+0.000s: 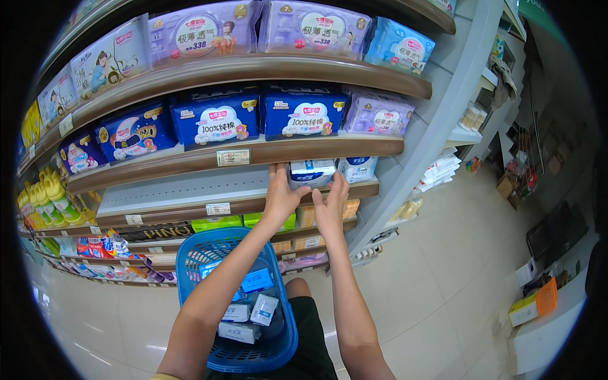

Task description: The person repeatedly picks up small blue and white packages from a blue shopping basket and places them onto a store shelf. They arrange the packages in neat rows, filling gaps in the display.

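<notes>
On a low shelf, my left hand (283,193) and my right hand (330,206) close in from both sides on a small white-and-blue pack (312,173), fingers along its sides and thumbs at its front. Beside it to the right stands a similar white-and-blue pack (358,168). Beneath my left forearm is a blue plastic shopping basket (290,329), partly hidden by the arm. Inside lie several small packs, among them a bright blue pack (258,280) and a white pack (264,310).
Above, the shelves hold dark blue pad packs (217,119) and purple packs (320,30). Yellow bottles (56,197) stand at the far left. A grey shelf upright (415,145) rises right of my hands. Tiled floor (430,297) extends right, with an orange-and-yellow box (533,304) at its side.
</notes>
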### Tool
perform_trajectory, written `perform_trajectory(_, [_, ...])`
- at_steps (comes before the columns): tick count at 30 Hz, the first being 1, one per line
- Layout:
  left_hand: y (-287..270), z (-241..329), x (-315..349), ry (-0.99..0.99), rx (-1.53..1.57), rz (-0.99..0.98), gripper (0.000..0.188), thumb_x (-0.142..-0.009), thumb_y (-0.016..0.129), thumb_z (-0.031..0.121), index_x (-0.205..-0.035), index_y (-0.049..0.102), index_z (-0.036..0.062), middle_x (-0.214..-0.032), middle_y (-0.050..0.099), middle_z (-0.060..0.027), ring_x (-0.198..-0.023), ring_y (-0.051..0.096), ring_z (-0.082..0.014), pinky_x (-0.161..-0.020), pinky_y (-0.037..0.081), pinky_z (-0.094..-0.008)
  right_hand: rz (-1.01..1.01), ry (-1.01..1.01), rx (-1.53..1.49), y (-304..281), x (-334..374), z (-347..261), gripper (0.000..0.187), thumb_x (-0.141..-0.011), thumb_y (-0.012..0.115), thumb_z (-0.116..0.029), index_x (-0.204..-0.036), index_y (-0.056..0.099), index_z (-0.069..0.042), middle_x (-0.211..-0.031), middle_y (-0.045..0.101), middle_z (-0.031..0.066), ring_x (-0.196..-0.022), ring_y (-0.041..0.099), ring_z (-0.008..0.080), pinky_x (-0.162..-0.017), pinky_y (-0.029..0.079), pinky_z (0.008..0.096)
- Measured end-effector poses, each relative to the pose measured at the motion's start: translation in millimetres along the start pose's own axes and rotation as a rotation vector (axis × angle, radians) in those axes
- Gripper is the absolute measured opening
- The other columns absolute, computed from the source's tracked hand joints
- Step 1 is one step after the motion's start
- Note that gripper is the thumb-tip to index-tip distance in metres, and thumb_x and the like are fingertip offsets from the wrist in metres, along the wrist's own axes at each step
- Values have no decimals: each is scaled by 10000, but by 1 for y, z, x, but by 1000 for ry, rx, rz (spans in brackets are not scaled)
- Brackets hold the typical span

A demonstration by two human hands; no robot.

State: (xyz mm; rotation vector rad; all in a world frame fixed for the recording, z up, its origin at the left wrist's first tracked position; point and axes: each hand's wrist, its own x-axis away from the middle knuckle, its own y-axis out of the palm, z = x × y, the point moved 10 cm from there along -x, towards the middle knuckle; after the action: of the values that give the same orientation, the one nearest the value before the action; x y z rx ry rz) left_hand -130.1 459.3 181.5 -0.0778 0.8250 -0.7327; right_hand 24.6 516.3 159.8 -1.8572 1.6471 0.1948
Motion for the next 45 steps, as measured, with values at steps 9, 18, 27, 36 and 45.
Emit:
perform_trajectory(9, [-25, -3, 34, -28, 297, 148, 757, -695, 764, -148, -1356, 442, 34, -1348, 451, -186, -1250, 512, -375, -998, 473, -404, -17, 22, -336, -1, 32, -13, 523, -936, 596, 4, -1421, 401, 3, -1394, 500, 177, -1297, 520, 275, -1052, 453, 386])
perform_trajectory(18, [-82, 41, 90, -28, 305, 77, 831, -743, 699, -196, -1476, 402, 58, -1511, 455, -147, -1405, 464, -271, -1164, 411, -401, 35, -41, -431, -18, 102, -45, 401, -912, 571, 55, -1294, 467, -8, -1501, 479, 225, -1244, 569, 277, -1021, 472, 374])
perform_trajectory(27, [-153, 10, 177, -187, 107, 66, 762, -746, 875, 97, -1437, 554, 71, -1299, 654, -145, -1065, 642, -262, -903, 528, -373, -192, -42, -214, -5, 168, -73, 434, -924, 675, -66, -1323, 509, -28, -1410, 570, 167, -1209, 606, 278, -957, 501, 369])
perform_trajectory(36, [-185, -41, 261, -553, 172, -57, 740, -776, 898, 208, -1408, 557, 29, -1208, 640, -177, -831, 684, -165, -650, 555, -267, -489, 53, -91, 28, 220, -80, 367, -933, 679, -75, -1293, 621, -32, -1139, 648, 179, -1089, 639, 323, -873, 541, 394])
perform_trajectory(45, [-156, -82, 341, -657, 78, -459, 882, -761, 905, 351, -1473, 490, 37, -1342, 546, -254, -1140, 625, -343, -916, 552, -410, -822, -65, 345, 67, 265, -50, 413, -939, 550, -19, -1347, 601, -54, -1181, 689, 228, -1022, 678, 420, -872, 548, 479])
